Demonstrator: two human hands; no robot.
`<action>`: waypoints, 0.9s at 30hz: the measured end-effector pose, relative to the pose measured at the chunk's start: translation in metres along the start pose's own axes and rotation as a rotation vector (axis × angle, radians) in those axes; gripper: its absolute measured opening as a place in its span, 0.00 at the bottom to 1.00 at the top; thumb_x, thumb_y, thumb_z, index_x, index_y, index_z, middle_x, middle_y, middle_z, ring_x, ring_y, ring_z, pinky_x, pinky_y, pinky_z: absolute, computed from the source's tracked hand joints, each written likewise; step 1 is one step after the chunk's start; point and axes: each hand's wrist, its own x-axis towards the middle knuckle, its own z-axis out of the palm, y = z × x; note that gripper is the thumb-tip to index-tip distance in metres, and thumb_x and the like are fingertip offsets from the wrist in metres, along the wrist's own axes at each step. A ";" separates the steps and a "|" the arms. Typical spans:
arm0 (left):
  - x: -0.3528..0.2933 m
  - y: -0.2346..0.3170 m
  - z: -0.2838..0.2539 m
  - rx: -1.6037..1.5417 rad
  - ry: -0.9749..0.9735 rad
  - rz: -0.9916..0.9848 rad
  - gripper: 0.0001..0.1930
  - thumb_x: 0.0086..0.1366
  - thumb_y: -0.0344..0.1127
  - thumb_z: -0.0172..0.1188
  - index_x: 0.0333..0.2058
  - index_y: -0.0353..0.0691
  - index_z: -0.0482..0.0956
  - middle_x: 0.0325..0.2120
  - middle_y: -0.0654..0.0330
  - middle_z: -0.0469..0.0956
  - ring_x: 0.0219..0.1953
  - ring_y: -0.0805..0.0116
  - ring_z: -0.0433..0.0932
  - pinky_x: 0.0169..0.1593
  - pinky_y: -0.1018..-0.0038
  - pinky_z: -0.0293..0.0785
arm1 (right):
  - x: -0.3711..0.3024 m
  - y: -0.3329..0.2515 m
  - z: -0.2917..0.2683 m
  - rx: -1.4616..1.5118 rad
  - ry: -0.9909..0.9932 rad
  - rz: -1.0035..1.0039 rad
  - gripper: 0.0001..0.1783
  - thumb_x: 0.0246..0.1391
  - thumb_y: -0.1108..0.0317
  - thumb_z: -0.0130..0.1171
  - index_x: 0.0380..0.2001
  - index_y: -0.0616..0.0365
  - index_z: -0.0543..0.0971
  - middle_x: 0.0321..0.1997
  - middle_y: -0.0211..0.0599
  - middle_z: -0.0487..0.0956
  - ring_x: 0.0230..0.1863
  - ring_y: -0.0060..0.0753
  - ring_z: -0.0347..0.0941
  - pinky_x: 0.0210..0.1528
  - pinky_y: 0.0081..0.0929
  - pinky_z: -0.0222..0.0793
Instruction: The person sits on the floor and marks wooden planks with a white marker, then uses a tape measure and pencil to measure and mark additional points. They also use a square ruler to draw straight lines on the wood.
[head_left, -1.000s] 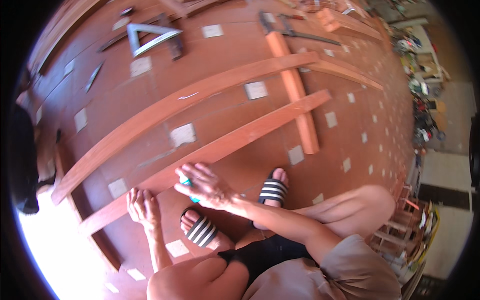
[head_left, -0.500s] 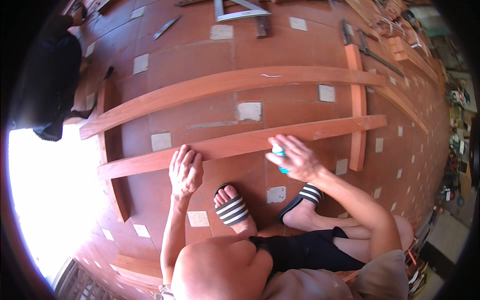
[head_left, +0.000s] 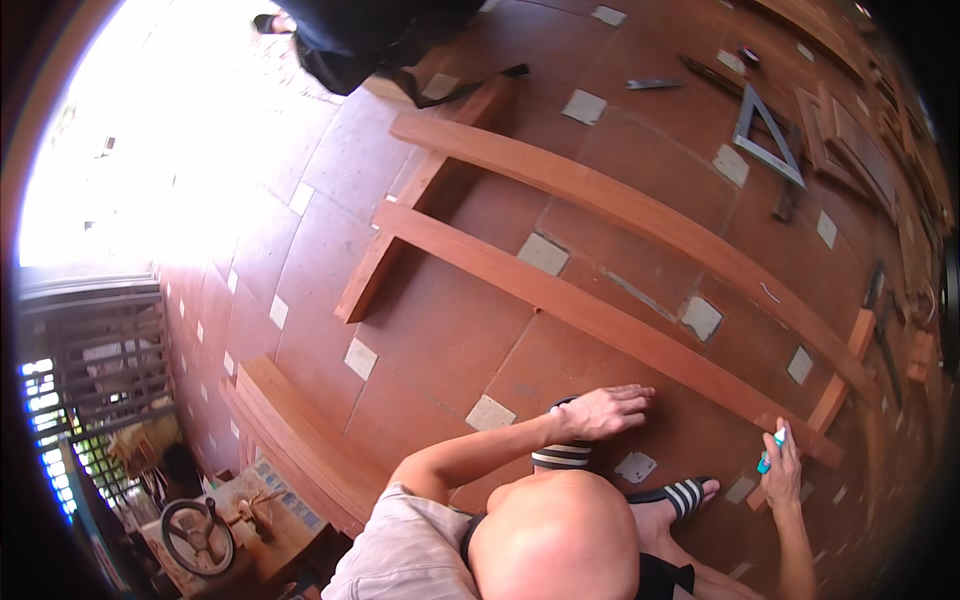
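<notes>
The person crouches on the tiled floor. Their left hand lies flat, fingers spread open, on the floor just beside the near long wooden beam. The right hand has its fingers closed around a small teal marker held right at that beam's edge. A second beam lies beyond

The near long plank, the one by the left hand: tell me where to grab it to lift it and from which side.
Probably grip the near plank across its narrow width, close to the middle of its length, from above on the person's side. It lies flat on cross pieces, so fingers can likely hook under the long edge. The left hand already rests beside it; the right hand holds a small teal object.
</notes>
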 end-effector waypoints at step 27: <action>0.005 0.003 0.011 -0.028 -0.084 -0.293 0.15 0.63 0.30 0.61 0.48 0.40 0.88 0.57 0.50 0.81 0.57 0.48 0.82 0.61 0.56 0.78 | 0.048 -0.049 0.036 -0.248 0.324 0.265 0.40 0.31 0.71 0.85 0.51 0.49 0.75 0.42 0.47 0.74 0.42 0.55 0.74 0.42 0.51 0.65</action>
